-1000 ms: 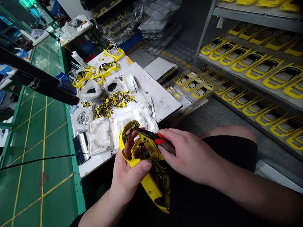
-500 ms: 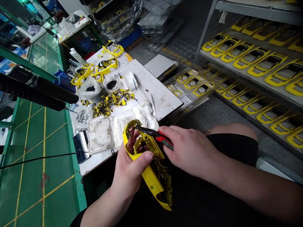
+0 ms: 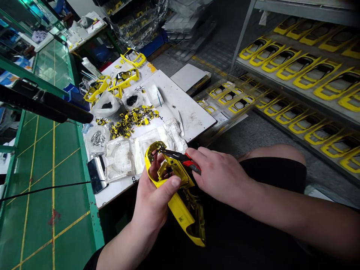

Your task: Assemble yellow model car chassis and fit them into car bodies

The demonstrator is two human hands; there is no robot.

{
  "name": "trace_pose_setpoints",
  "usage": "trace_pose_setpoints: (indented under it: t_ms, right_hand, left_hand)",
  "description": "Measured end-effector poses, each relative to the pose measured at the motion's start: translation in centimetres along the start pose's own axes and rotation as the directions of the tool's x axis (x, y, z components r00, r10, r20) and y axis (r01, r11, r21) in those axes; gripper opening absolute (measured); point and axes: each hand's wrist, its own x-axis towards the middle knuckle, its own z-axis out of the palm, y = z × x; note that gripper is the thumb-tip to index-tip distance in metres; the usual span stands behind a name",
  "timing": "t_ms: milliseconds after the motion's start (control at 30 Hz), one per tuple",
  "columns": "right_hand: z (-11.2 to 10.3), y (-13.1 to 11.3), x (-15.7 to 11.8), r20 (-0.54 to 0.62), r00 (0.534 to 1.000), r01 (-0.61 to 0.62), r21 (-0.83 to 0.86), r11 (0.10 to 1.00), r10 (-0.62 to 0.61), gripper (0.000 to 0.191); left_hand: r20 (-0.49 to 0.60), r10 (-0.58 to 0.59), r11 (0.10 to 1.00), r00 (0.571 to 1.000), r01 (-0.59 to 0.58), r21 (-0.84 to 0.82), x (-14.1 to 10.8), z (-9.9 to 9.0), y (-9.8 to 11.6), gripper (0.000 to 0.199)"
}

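Note:
A yellow model car body, its hollow inner side turned up, is tilted in my left hand. The thumb presses on its near side while the other fingers go behind it and are partly hidden. My right hand is closed around the red and black handles of long-nose pliers. Their jaws reach into the upper end of the shell, at a small dark part there. Whether the jaws grip that part is too small to tell.
On the white table lie a heap of small yellow and black parts, bags of black pieces, a white mould and a phone. A power screwdriver hangs left, over the green conveyor. Shelves with yellow car bodies stand right.
My right hand and the pliers have shifted slightly left and up. The car body has moved very little; my left hand keeps the same hold.

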Motion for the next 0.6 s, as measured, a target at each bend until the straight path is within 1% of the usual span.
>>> trace_pose_setpoints:
  t_ms: [133,200,300,433,533,600]
  right_hand:
    - [-0.3,0.8,-0.1,0.112,0.994,-0.015,0.164,0.986,-0.004,0.035]
    - [-0.7,1.4,-0.6,0.115,0.993,-0.008,0.195,0.981,-0.015,0.035]
    - [-1.2,2.3,-1.6,0.036,0.999,0.026,0.224,0.974,-0.035,0.037]
    - [-1.5,2.4,-2.9,-0.129,0.986,0.139,0.272,0.952,-0.108,0.035]
    - [-1.4,1.7,-3.4,-0.190,0.964,0.244,0.331,0.912,-0.189,0.033]
    - [-1.1,0.9,-3.6,-0.239,0.939,0.319,0.331,0.888,-0.248,0.035]
  left_hand:
    - [0.011,0.001,1.000,1.000,-0.001,0.021,-0.1,-0.6,-0.1,0.058]
    - [0.015,0.014,0.999,1.000,-0.015,0.033,-0.2,-1.1,0.0,0.064]
    - [0.044,0.038,0.998,0.998,-0.040,0.042,-0.3,-2.3,0.3,0.074]
    - [0.187,0.013,1.000,0.982,-0.013,0.000,-0.1,-4.6,0.8,0.083]
    - [0.313,-0.060,0.998,0.948,0.063,0.000,0.6,-6.4,1.6,0.105]
    - [0.400,-0.101,0.995,0.911,0.094,0.037,1.1,-7.5,2.3,0.114]
